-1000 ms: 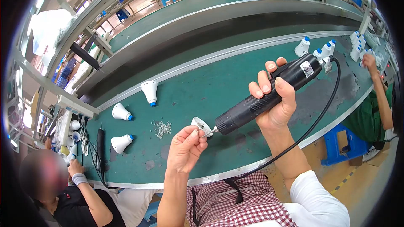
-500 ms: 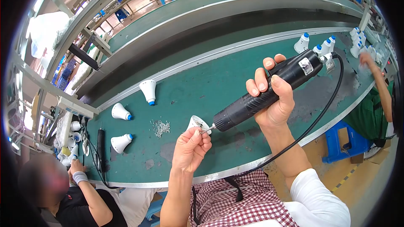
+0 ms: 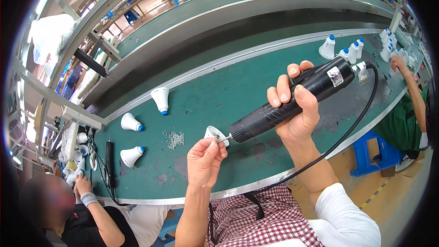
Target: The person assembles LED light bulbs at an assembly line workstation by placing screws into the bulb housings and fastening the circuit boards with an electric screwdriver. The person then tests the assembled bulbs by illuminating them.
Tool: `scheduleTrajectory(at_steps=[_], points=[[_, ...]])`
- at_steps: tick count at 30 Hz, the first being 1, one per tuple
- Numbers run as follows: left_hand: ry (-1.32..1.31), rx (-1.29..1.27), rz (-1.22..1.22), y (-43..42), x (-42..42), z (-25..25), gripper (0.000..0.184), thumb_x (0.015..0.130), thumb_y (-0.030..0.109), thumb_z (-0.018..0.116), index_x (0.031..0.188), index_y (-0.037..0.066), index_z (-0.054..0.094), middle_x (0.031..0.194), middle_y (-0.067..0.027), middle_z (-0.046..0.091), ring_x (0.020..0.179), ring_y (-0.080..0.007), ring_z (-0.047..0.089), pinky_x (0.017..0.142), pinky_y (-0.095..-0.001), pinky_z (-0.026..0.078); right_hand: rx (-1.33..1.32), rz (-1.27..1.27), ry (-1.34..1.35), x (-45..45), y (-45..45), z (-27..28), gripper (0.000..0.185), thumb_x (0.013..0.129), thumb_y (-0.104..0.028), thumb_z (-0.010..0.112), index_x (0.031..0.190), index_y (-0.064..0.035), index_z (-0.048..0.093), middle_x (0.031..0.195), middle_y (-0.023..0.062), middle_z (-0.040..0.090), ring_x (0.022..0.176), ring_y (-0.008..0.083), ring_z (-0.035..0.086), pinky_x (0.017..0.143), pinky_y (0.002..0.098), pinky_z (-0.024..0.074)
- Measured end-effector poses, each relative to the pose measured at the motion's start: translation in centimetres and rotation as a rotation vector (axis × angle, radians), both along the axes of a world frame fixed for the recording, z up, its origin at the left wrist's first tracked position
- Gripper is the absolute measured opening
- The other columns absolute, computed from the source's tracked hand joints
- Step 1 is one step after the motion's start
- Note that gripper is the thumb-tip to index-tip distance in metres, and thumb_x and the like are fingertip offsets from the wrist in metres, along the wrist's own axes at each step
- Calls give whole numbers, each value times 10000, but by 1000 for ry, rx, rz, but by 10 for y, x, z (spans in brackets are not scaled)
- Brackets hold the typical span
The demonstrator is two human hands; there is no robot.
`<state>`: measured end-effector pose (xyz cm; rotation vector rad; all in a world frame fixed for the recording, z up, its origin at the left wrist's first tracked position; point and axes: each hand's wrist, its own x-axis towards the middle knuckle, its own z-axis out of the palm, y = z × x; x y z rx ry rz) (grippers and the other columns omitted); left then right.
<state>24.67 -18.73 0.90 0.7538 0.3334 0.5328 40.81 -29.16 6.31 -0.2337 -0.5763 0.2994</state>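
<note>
My right hand [image 3: 297,105] is wrapped round a black electric screwdriver [image 3: 270,114], held slantwise with its bit pointing down and left. My left hand [image 3: 206,158] is closed in a pinch at the bit's tip; what lies between the fingertips is too small to make out. Just behind those fingertips a white lamp housing [image 3: 211,131] sits on the green work surface, its open side turned toward the bit and partly hidden by my fingers. Left of it lies a small pile of tiny screw-like pieces [image 3: 174,140].
White housings with blue ends lie at the left [image 3: 131,122], and more stand at the far right [image 3: 327,48]. A second black screwdriver [image 3: 109,162] lies at the left by cables. Co-workers sit on both sides. The driver's cord [image 3: 340,142] loops down past my right forearm.
The screwdriver's rear end has dipped slightly to the right, while its bit stays by the housing. My left fingers have shifted a little. The right co-worker's hand has moved slightly.
</note>
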Motion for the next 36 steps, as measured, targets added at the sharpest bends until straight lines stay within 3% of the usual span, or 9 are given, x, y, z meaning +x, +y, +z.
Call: scheduleTrajectory(at_steps=[5, 8, 11, 13, 17, 19, 21, 25, 36], points=[[71, 259, 194, -9, 4, -4, 174, 773, 25, 601, 940, -5, 564, 849, -135, 606, 689, -178, 573, 654, -292, 486, 9, -5, -37, -4, 2, -2, 379, 708, -4, 510, 1065, -94, 424, 928, 24, 472, 637, 134, 518, 557, 316, 458], [182, 362, 194, -12, 1, 8, 451, 724, 56, 665, 1124, 12, 464, 934, -142, 584, 720, -176, 564, 686, -285, 484, -8, -17, -20, -3, 1, -2, 372, 708, 0, 506, 1058, -92, 422, 924, 24, 469, 637, 135, 517, 561, 315, 457], [258, 765, 327, 1, -12, 12, 766, 621, 113, 753, 1251, 34, 324, 1029, -147, 537, 858, -212, 529, 734, -312, 463, -7, -44, -3, 0, 0, -2, 362, 709, -3, 508, 1050, -90, 425, 921, 24, 465, 639, 133, 515, 566, 312, 456], [807, 1383, 243, 7, -13, 16, 911, 524, 163, 801, 1267, 29, 291, 1068, -153, 500, 971, -254, 459, 823, -360, 401, -3, -60, 21, 2, 0, -2, 355, 710, -8, 512, 1045, -90, 427, 922, 25, 465, 639, 132, 513, 571, 309, 454], [876, 1682, 110, 28, 5, -17, 788, 518, 152, 765, 1204, 47, 391, 1048, -142, 522, 972, -276, 450, 797, -350, 394, -3, -58, 15, 1, -1, 3, 349, 712, -12, 513, 1043, -90, 430, 916, 28, 471, 641, 131, 512, 572, 309, 453], [873, 1611, 55, 33, 7, -18, 646, 561, 107, 731, 1130, 31, 436, 1029, -134, 534, 948, -256, 479, 799, -344, 409, -14, -66, -9, 1, -7, 8, 350, 712, -9, 509, 1044, -89, 429, 913, 29, 472, 640, 131, 513, 567, 307, 454], [693, 1207, 66, 33, 6, -16, 536, 583, 67, 703, 1058, 14, 460, 983, -112, 545, 905, -221, 513, 785, -316, 424, -31, -70, -65, 2, -13, 14, 359, 710, -10, 511, 1049, -86, 423, 922, 29, 471, 635, 129, 513, 562, 307, 457], [302, 1072, 111, 24, 2, -26, 627, 553, -2, 723, 1084, 30, 392, 936, -58, 512, 886, -151, 515, 780, -275, 427, -95, -71, -178, -6, -17, 23, 380, 723, -45, 528, 1080, -97, 408, 936, 35, 427, 632, 110, 462, 554, 271, 431], [248, 1080, 195, 21, 1, -24, 653, 534, -37, 701, 1112, 10, 401, 983, -70, 500, 886, -153, 524, 789, -261, 427, -167, -68, -309, -26, -3, 37, 333, 688, -8, 561, 973, -32, 389, 840, 76, 433, 586, 146, 534, 535, 302, 474]])
